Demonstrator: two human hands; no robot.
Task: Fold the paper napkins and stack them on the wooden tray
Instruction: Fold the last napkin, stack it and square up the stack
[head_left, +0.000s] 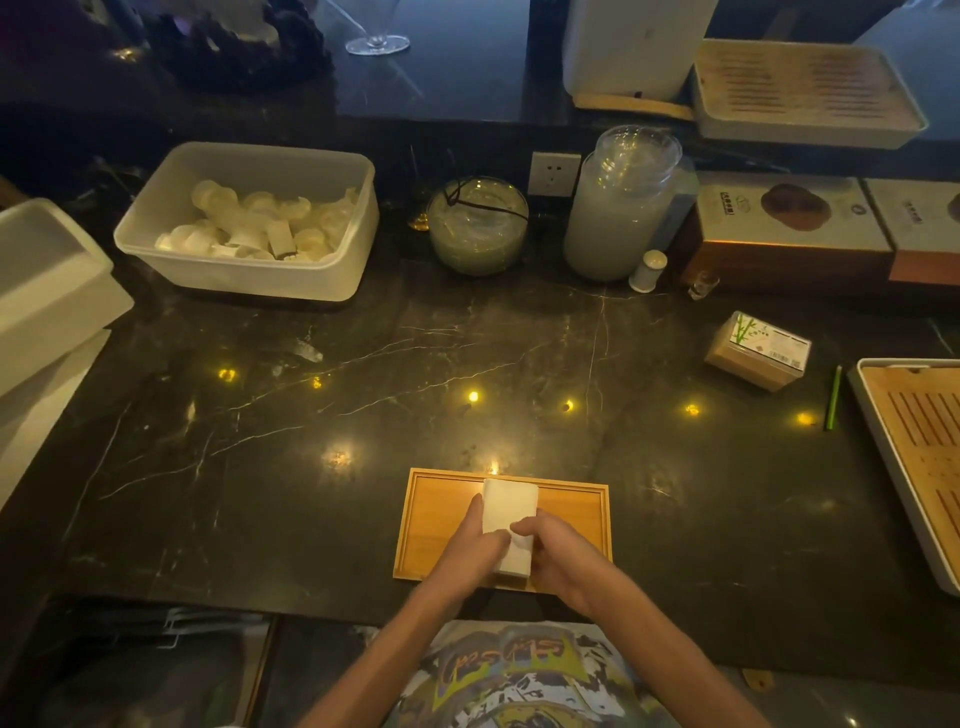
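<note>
A small wooden tray (441, 512) lies on the dark marble counter near its front edge. On it rests a white folded paper napkin (510, 506), long side pointing away from me, with more white layers showing under its near end. My left hand (475, 545) grips the napkin's left edge, thumb on top. My right hand (558, 551) pinches its near right part. Both hands cover the near half of the napkin.
A wrapped pack of brown napkins (756, 353) sits at the right, a green pencil (833, 397) beside it. A slatted tray (914, 457) fills the right edge. A plastic tub (249, 223), glass bowl (478, 226) and tall jar (621, 208) line the back.
</note>
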